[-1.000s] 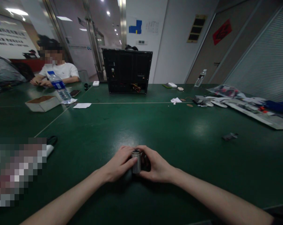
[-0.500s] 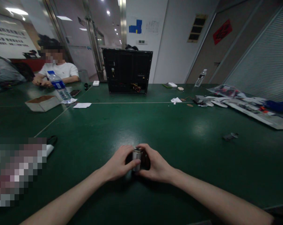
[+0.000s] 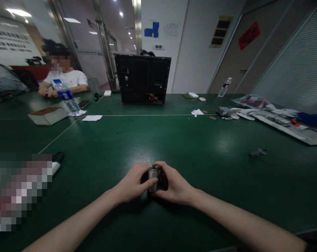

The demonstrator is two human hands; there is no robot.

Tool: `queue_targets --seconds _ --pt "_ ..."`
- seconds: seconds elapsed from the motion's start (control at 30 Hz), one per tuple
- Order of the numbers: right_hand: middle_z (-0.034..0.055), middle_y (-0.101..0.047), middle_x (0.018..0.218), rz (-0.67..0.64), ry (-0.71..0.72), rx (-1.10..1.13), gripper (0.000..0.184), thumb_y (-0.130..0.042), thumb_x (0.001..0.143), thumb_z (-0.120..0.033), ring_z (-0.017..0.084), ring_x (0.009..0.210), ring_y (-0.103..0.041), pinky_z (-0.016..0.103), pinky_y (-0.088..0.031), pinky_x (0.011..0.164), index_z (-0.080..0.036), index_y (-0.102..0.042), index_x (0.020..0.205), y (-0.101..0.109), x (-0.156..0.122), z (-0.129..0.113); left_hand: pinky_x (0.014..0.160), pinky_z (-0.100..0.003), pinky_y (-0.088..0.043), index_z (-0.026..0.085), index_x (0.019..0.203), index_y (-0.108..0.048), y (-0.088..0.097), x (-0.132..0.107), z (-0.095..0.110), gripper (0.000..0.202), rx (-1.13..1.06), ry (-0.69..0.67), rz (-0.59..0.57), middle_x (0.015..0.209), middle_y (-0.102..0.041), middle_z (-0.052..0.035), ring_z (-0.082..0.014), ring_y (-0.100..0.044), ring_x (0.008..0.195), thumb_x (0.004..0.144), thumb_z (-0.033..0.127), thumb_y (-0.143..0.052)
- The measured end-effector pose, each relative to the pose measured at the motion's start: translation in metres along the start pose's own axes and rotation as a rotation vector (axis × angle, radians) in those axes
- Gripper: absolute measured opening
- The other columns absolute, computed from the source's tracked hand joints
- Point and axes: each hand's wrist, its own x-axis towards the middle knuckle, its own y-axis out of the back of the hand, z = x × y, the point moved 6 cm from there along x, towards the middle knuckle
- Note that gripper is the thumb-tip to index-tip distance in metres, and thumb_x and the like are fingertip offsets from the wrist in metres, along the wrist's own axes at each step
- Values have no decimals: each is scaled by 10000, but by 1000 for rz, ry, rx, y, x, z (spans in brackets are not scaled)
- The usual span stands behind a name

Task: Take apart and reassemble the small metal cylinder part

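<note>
A small silvery metal cylinder (image 3: 153, 179) stands upright between my hands, close to the green tabletop. My left hand (image 3: 136, 182) is closed on it from the left, its thumb lying across the front. From the right, my right hand (image 3: 175, 183) curls round it, with the index finger at the top rim and the thumb near the base. The far side of the cylinder and several fingertips are hidden. Whether its base touches the table (image 3: 174, 140) I cannot tell.
A small dark grey part (image 3: 258, 153) lies to the right. Farther back are a black open-backed panel (image 3: 144, 78), a tilted water bottle (image 3: 66, 97), a cardboard box (image 3: 48, 116) and clutter on a board (image 3: 286, 126). A person (image 3: 65, 78) sits at far left.
</note>
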Motion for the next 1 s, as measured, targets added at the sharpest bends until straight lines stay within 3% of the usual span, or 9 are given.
queue_targets --seconds 0.67,0.9,1.0 --pt "75 -534 1152 5 17 -2 734 -768 652 -294 185 923 -559 305 -479 786 -202 -381 1269 0 0 2 927 -398 -368 154 1101 -554 -2 -3 -6 423 -88 -16 -43 1092 -582 -90 -242 -491 984 943 454 -302" --pt "51 -562 1064 -16 3 -1 735 -766 663 -288 140 759 -558 277 -474 683 -211 -365 1274 -1 0 0 940 -394 -364 165 1092 -549 0 -3 -5 380 -116 -2 -53 1112 -579 -82 -237 -486 1002 948 426 -312" --pt "49 -555 1076 -14 1 -6 739 -768 661 -270 145 783 -556 280 -478 697 -220 -358 1274 0 0 0 936 -396 -373 170 1097 -541 0 -3 -5 369 -104 1 -31 1107 -576 -80 -239 -490 1003 938 438 -345"
